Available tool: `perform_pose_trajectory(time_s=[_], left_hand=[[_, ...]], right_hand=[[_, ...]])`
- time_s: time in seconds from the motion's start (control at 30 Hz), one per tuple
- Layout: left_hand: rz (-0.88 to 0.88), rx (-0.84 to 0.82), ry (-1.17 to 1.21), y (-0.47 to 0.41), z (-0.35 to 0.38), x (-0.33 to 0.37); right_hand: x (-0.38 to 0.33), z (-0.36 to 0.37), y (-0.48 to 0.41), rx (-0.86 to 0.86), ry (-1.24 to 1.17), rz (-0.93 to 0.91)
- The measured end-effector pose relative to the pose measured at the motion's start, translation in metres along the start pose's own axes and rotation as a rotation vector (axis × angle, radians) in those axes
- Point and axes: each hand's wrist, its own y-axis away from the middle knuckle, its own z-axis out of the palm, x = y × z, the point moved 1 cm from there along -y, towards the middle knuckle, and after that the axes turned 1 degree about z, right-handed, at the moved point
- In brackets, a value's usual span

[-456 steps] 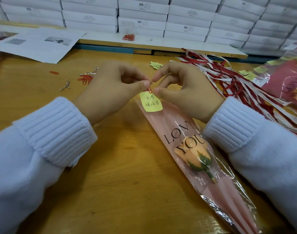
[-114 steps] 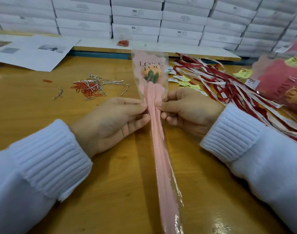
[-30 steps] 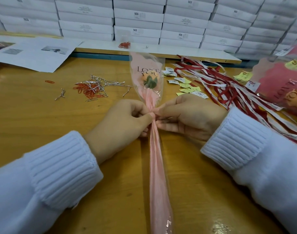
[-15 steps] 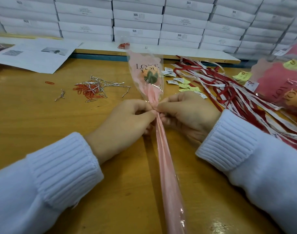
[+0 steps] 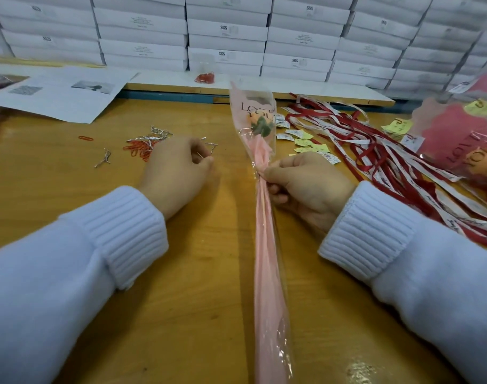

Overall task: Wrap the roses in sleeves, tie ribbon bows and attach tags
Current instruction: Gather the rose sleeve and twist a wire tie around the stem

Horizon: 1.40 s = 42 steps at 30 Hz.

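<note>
Fingers (image 5: pixel 278 173) of right hand (image 5: pixel 308 187) pinching gathered sleeve (image 5: pixel 264 245) below rose (image 5: pixel 260 126); sleeve lying lengthwise on surface (image 5: pixel 209 273). Left hand (image 5: pixel 175 167) curling beside twist ties (image 5: pixel 150 139); cannot tell whether holding one.

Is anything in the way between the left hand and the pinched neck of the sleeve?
Nothing visible. Only bare table lies between the left hand and the sleeve, whose neck the right hand pinches. The wire ties lie farther back, by the left hand's fingers.
</note>
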Motion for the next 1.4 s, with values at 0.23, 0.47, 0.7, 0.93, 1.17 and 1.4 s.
perform_pose_trajectory(time_s=[0.23,0.47,0.7,0.93,1.17,1.4], left_hand=[[-0.127,-0.025,-0.349,-0.034,0.012,-0.010],[-0.133,-0.063,-0.447,-0.042,0.018,-0.005],[-0.132,-0.012,-0.258,-0.036,0.009,-0.004],[-0.214,-0.271,0.573,0.016,-0.011,0.027],[-0.317,-0.402,0.786,0.049,-0.010,0.039],[-0.201,-0.345,0.657,0.048,-0.008,0.034]], right_hand=[[0.002,-0.001,-0.002,-0.013,0.084,0.004],[0.005,-0.002,-0.007,-0.015,0.111,-0.018],[0.003,-0.005,-0.009,-0.023,0.126,0.016],[0.002,0.002,0.000,-0.102,-0.018,0.028],[0.000,0.004,0.006,-0.142,-0.132,0.047],[-0.001,0.005,0.010,-0.287,-0.222,0.126]])
